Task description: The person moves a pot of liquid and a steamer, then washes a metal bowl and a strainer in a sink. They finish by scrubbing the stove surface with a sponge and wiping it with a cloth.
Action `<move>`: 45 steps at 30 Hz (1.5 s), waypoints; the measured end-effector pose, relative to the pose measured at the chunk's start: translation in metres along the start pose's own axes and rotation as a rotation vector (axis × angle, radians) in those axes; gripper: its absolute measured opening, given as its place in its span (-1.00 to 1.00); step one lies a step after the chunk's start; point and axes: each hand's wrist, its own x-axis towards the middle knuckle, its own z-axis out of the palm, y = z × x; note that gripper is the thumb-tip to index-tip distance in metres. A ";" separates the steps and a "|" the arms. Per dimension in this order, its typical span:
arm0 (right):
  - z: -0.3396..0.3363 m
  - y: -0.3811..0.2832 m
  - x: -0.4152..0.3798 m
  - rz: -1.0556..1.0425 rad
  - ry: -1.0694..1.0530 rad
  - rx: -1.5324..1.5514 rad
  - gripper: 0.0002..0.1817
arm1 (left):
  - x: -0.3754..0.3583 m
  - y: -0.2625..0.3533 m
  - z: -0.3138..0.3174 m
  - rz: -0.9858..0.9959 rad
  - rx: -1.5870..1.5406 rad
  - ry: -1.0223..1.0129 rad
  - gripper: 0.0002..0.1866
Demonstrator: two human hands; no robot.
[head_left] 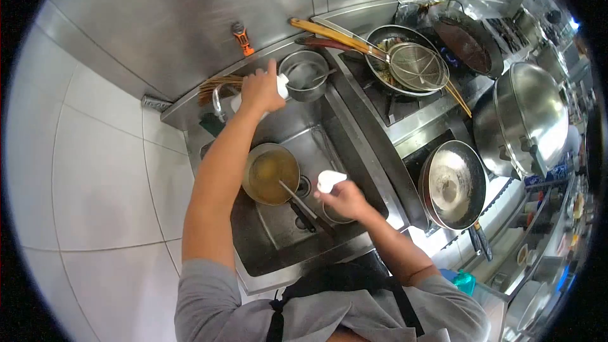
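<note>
A small white thing (330,180) is gripped by the right hand (345,201) over the sink (291,128); its kind cannot be told. A white bottle (282,86) is grasped by the left hand (258,92) at the sink's far edge, between the tap (217,102) and a steel pot (304,92). Below, in the sink, yellowish liquid (268,170) is held by a pan (249,189). Woks (472,183) are seen to the right.

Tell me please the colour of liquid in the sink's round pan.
The liquid is yellowish-brown, seen best in the head view.
</note>
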 end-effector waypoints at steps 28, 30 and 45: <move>-0.013 0.032 -0.014 0.205 -0.006 0.230 -0.63 | 0.016 0.003 0.058 -0.188 -0.627 0.352 0.11; -0.025 0.013 -0.001 0.102 0.081 0.001 -0.62 | -0.015 0.001 0.084 -0.162 -0.788 0.446 0.10; 0.002 -0.131 0.091 -0.305 0.104 0.206 -0.58 | -0.206 0.017 0.150 -0.067 -1.112 0.407 0.15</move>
